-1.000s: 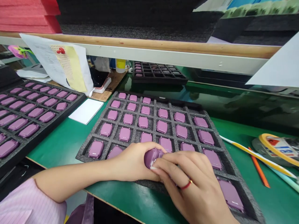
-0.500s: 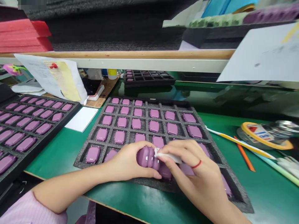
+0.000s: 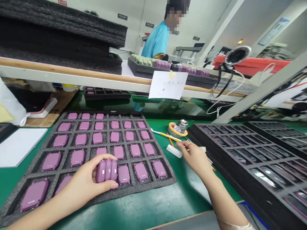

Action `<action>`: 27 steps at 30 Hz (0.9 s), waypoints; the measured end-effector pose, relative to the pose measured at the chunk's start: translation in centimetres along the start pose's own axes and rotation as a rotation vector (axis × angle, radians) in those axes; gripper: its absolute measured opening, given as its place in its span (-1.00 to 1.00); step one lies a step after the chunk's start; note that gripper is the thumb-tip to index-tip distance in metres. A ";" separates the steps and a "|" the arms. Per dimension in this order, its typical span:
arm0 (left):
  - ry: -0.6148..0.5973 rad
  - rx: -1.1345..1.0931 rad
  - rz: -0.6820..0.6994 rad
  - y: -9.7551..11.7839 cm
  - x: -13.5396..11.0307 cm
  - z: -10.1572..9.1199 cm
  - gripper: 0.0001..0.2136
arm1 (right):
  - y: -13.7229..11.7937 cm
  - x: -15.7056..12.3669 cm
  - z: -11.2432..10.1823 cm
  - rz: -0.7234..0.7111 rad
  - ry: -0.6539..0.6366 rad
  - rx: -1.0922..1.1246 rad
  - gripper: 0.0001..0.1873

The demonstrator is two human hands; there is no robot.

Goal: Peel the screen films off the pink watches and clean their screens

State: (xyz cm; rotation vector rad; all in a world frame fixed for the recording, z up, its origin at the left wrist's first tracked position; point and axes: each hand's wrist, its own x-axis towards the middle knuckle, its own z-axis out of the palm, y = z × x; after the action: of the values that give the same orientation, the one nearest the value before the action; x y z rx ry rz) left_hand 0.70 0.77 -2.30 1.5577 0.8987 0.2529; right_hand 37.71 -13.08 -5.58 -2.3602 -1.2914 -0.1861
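Now the right hand, its grip unclear, has moved from the purple cases the left hand pinches to a white block, seemingly pausing work.

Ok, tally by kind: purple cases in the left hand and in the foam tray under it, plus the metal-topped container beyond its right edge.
Purple cases in left hand: 3
Purple cases visible in foam tray: 26 (one front-row compartment hidden by the hand)
Metal-topped container: 1
Total: 30
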 end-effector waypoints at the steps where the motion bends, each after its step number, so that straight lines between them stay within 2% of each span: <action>1: -0.006 -0.001 0.002 -0.1 0.0 0.0 -0.43 | 1.0 0.2 -0.4 0.046 0.030 -0.031 -0.69; 6: -0.020 -0.035 0.004 0.0 0.0 -0.1 -0.42 | 4.4 1.3 -1.7 0.165 0.106 -0.082 -0.84; 9: 0.002 -0.014 0.029 0.4 -0.3 0.1 -0.46 | 3.8 1.7 -1.9 0.140 0.149 -0.003 -0.81; 11: 0.003 -0.008 0.054 0.5 -0.5 0.2 -0.47 | 1.3 1.7 -1.8 0.093 0.142 0.098 -0.80; 14: -0.003 -0.048 0.091 0.3 -0.5 0.3 -0.43 | -5.5 0.3 -1.2 -0.090 0.095 0.290 -0.79; 17: 0.022 -0.060 0.140 -0.2 -0.3 0.3 -0.41 | -13.9 -2.7 -0.9 -0.652 -0.034 0.538 -0.94; 18: 0.031 -0.054 0.164 -0.4 -0.3 0.3 -0.42 | -16.4 -3.6 -0.7 -0.792 -0.035 0.588 -0.93; 20: 0.039 -0.051 0.215 -0.6 -0.2 0.3 -0.46 | -20.1 -4.7 -0.3 -0.965 -0.038 0.617 -0.88; 22: 0.027 -0.061 0.234 -0.7 -0.1 0.2 -0.56 | -22.0 -4.7 0.1 -1.022 -0.115 0.597 -0.84; 24: 0.001 -0.099 0.225 -0.8 0.0 0.2 -0.62 | -22.5 -3.9 0.6 -1.004 -0.226 0.609 -0.84; 25: -0.011 -0.110 0.229 -0.8 0.1 0.2 -0.61 | -22.4 -3.4 0.8 -0.981 -0.249 0.635 -0.86; 27: -0.011 -0.103 0.242 -0.8 0.1 0.1 -0.56 | -22.0 -2.8 1.0 -0.942 -0.201 0.681 -0.90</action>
State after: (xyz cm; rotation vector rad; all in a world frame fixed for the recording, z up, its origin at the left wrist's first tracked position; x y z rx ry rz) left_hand 0.55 0.71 -3.07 1.5692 0.6770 0.4555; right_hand 17.87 -4.53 -0.50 -1.1162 -2.0647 0.1968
